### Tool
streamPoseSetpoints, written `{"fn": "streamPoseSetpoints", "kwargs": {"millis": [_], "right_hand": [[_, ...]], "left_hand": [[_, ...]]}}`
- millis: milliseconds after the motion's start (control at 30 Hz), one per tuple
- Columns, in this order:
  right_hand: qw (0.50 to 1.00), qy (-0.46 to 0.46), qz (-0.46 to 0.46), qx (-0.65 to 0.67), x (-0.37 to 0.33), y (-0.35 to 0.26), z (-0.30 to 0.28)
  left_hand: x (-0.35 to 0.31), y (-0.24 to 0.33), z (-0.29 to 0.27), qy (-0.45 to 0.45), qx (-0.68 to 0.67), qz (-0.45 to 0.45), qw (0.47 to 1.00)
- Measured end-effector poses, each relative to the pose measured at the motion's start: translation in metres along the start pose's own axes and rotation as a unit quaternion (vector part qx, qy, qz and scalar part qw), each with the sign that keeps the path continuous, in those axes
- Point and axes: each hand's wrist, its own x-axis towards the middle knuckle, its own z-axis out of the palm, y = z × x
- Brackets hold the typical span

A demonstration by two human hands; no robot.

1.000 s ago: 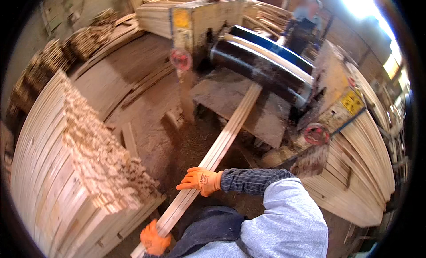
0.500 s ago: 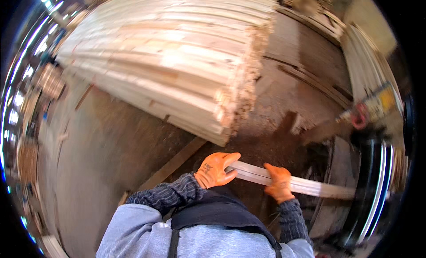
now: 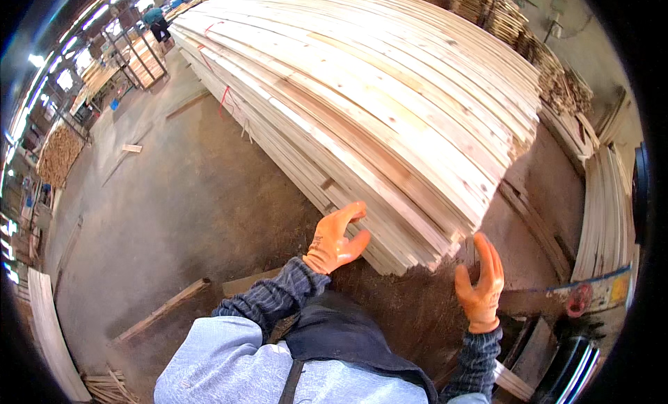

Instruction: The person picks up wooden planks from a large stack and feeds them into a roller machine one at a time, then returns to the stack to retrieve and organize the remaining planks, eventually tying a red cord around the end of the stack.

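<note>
A large stack of long pale wooden boards (image 3: 390, 119) fills the middle, its cut ends toward me. My left hand (image 3: 337, 238), in an orange glove, is at the stack's near left side with thumb and fingers apart and nothing between them. Whether its fingertips touch the boards I cannot tell. Just off the near right corner of the stack is my right hand (image 3: 481, 284), gloved alike, with fingers raised and spread, holding nothing. Below it, partly behind my right sleeve, a pale wooden strip (image 3: 513, 383) slants beside a shiny black machine part (image 3: 567, 369).
Red straps (image 3: 224, 98) hang at the stack's left side. On the floor at left lies a loose wooden bar (image 3: 161, 311). More boards (image 3: 604, 209) lean at the right, near a bar with a red ring (image 3: 579, 300). A person (image 3: 156, 21) stands far off at upper left.
Both hands have let go of the wooden strip they held and moved apart, up to the stack's near end. The view has shifted, so the stack appears lower and further right.
</note>
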Motion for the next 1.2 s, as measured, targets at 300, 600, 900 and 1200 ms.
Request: {"fn": "streamPoseSetpoints", "kwargs": {"millis": [300, 600, 900, 1200], "right_hand": [[0.971, -0.050, -0.176, -0.156, 0.160, -0.008, 0.095], [0.950, -0.190, -0.150, -0.197, 0.182, -0.004, 0.092], [0.955, -0.109, -0.232, -0.146, 0.109, -0.034, 0.099], [0.971, -0.093, -0.175, -0.131, 0.102, -0.035, 0.101]], "left_hand": [[0.063, -0.057, -0.080, 0.069, 0.030, -0.019, 0.997], [0.112, -0.092, -0.113, 0.169, 0.155, 0.004, 0.973], [0.180, -0.111, -0.119, 0.134, 0.179, -0.038, 0.974], [0.184, -0.112, -0.108, 0.176, 0.206, -0.073, 0.960]]}}
